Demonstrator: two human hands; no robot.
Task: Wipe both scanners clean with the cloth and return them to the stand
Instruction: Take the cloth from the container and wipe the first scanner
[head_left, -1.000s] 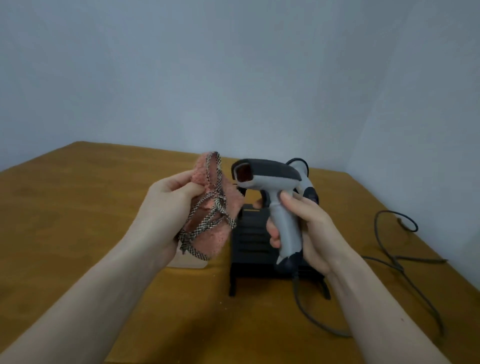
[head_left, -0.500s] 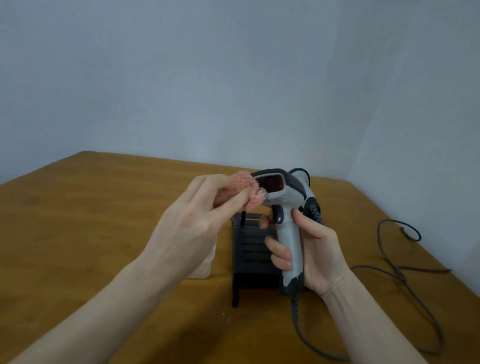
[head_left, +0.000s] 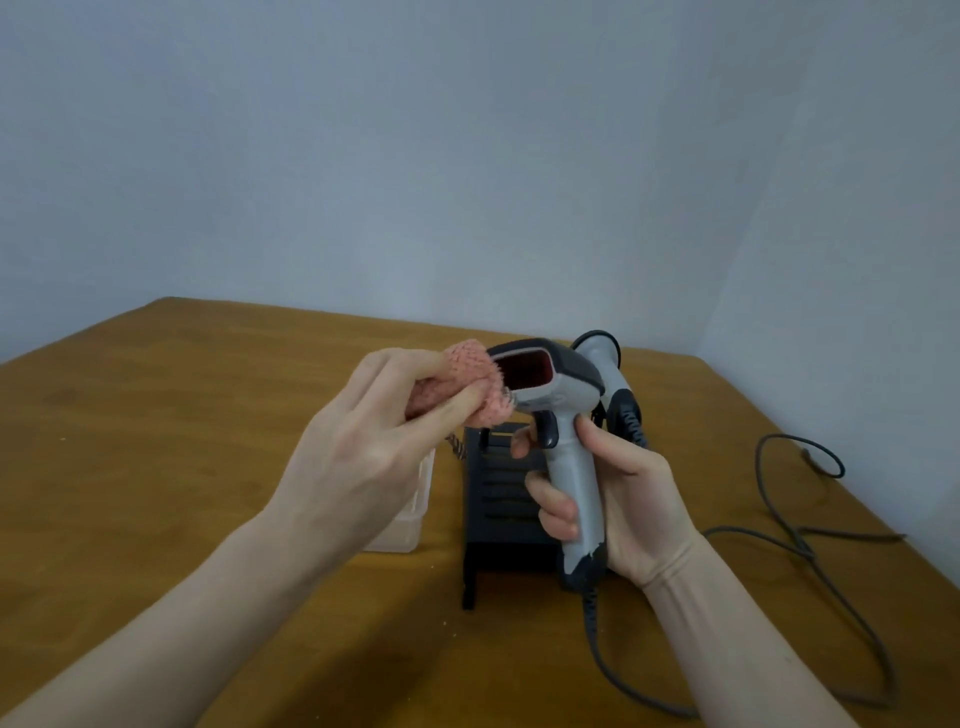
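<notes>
My right hand grips the handle of a grey and black scanner, held upright above the black stand, its red window facing left. A pink cloth is bunched in my left hand and touches the left edge of the scanner's head. Behind the held scanner, a second grey scanner sits at the stand's far end, mostly hidden.
A clear plastic box lies on the wooden table left of the stand, partly behind my left hand. Grey cables loop over the table's right side. Walls close off the back and right.
My left hand bunched up the hanging cloth and brought it right, against the scanner's head. The scanner's window has turned more toward me.
</notes>
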